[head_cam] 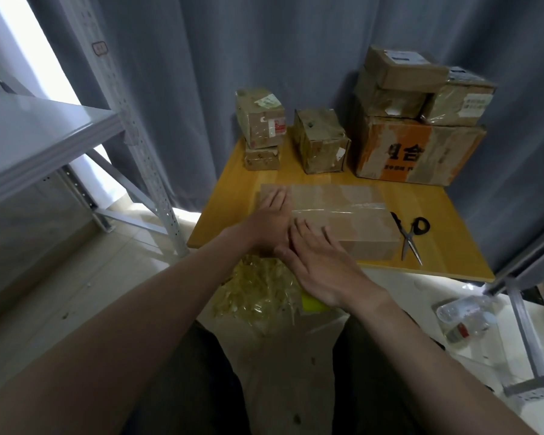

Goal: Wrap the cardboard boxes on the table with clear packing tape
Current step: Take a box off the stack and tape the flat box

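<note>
Head view, looking down past my two bare forearms at a wooden counter (446,215) set against a grey curtain (201,73).

I am pressing my left hand (272,211) flat on the left end of a long box (358,227), which is lying across the near part of the counter. My right hand (321,262) is lying flat just beside it, touching the left wrist, with its fingers (308,230) straight and spread along the box's near top edge. Neither hand is holding anything.

Clear tape (336,210) is shining in bands across the box top, so I judge I am smoothing a strip down. Scissors (412,235) are lying just right of the box. No tape roll is showing.

At the back of the counter, two small stacks (261,120) (321,146) and a tall stack (421,146) of other boxes are waiting. They are looking glossy and patched, but I cannot tell whether they are finished.

A heap of crumpled film (258,293) is lying below the counter's near edge.

By my judgement the task is partway: this box's top is taped, while its sides are unclear and more boxes may be left.
</note>
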The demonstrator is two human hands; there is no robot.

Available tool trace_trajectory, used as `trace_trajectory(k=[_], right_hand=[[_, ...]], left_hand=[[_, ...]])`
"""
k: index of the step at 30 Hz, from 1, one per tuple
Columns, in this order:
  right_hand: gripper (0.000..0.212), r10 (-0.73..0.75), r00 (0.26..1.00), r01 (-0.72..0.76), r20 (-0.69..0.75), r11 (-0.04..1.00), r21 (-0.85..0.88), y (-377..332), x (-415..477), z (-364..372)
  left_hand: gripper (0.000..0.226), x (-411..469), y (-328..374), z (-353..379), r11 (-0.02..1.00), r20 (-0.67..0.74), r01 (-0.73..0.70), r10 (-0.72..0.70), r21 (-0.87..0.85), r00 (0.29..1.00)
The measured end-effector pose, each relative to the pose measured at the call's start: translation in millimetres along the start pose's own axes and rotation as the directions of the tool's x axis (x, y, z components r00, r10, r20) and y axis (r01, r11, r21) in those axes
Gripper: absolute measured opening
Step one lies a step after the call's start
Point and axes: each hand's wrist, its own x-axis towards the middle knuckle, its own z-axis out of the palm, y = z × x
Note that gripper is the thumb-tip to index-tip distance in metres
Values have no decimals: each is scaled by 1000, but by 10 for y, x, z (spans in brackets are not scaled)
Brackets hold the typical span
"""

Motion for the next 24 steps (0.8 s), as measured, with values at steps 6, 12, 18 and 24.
trace_trajectory(k=[6,12,18,24], right_hand=[[84,106,993,-106,58,994,-9,170,577,-74],[81,164,985,-162,53,986,-40,357,1173,-172],[84,175,985,-174,11,982,-72,449,1479,-317],[85,147,988,-145,36,988,-61,421,1372,-287]], left_hand=[[126,31,-26,46,986,54,-75,67,148,996],[131,53,-29,82,996,-19,-88,89,20,996],[134,-38,48,13,999,-33,-26,26,23,999],[131,-48,94,-24,1000,32,12,-13,15,999]])
